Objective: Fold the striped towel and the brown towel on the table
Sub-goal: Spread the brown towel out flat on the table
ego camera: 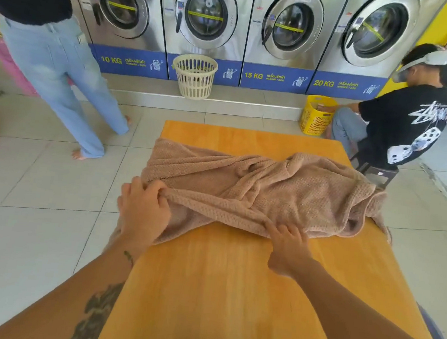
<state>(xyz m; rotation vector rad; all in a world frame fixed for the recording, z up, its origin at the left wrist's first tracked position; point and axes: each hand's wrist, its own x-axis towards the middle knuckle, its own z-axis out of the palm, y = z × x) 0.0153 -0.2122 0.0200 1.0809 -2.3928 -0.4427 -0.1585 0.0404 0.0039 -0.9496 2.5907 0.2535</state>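
Brown towel (283, 191) lies rumpled across the table (232, 293), no fold yet made.
Left hand (141, 213) grips its near hem at the left edge; right hand (288, 246) pinches the hem mid-table. Striped towel unseen.

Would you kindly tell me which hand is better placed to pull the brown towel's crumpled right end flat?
Probably the right. The right hand has its fingers on the near edge of the brown towel, closer to that bunched end; the left hand grips the left end and can anchor it.
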